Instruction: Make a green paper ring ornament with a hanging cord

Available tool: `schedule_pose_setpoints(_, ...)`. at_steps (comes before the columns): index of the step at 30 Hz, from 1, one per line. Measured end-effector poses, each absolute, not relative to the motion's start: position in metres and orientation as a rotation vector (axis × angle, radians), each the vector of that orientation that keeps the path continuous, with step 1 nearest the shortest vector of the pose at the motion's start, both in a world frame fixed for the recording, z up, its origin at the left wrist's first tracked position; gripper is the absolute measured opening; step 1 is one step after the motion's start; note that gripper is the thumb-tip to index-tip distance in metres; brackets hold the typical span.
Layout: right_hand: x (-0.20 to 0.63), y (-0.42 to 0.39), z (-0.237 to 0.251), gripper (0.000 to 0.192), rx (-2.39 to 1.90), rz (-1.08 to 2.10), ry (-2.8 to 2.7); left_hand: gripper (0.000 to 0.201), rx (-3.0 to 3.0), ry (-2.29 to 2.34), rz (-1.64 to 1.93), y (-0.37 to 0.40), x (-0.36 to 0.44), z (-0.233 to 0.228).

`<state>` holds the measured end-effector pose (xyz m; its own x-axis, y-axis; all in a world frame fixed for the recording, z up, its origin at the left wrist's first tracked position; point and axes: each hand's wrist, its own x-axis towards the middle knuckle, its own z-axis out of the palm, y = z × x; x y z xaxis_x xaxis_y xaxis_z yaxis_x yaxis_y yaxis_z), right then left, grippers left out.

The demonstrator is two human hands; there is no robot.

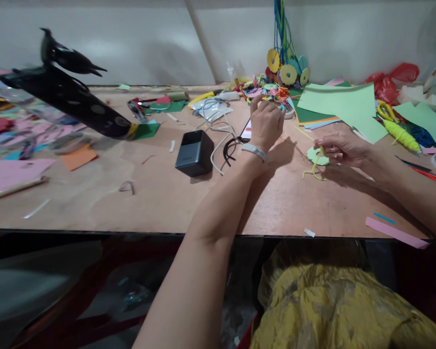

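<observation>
My left hand (265, 123) reached, fingers curled, into scraps (272, 92) beyond the charger (195, 152); my right hand (339, 149) pinched yellow cord (314, 169).

the left arm extends forward across the view, forearm bare, wrist banded, with the left hand (265, 122) raised and its fingers curled inward, back of the hand toward the camera. the right arm enters from the right edge, forearm low, with the right hand (340, 149) pinching thumb against fingertips.
</observation>
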<state>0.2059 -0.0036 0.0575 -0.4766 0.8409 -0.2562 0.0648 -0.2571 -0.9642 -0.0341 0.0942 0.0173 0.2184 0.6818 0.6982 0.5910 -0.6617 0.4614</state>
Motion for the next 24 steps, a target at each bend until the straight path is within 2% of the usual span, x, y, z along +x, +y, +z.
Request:
schedule_pose_setpoints(8, 0.211, -0.01, 0.07, 0.033, -1.036, 1.801, -1.398, 0.033, 2.444, 1.582, 1.375, 0.105, -0.049, 0.008)
schedule_pose_setpoints(24, 0.21, -0.016, 0.078, 0.037, -1.094, 1.839, -1.507, 0.034, 2.228, 1.577, 1.508, 0.109, -0.058, 0.007)
